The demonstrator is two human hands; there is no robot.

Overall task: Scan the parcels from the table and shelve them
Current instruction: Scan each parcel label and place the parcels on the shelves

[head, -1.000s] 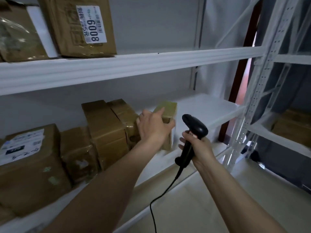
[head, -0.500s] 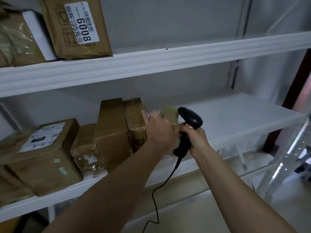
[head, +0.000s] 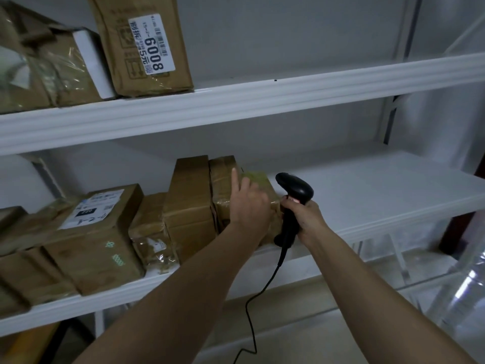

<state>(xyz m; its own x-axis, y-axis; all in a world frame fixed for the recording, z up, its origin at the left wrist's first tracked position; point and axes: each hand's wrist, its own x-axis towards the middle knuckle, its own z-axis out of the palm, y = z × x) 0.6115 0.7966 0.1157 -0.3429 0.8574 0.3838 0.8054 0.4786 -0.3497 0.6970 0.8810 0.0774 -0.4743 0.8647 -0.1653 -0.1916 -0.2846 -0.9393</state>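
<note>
1. The small parcel stands on the middle shelf, at the right end of a row of brown boxes, touching the taped box on its left.
2. The left hand lies flat against the parcel's front, fingers straight and spread.
3. The right hand, just right of the parcel, grips the handle of a black scanner, whose head rises beside the parcel's right edge.
4. A labelled package sits on the upper shelf.
</note>
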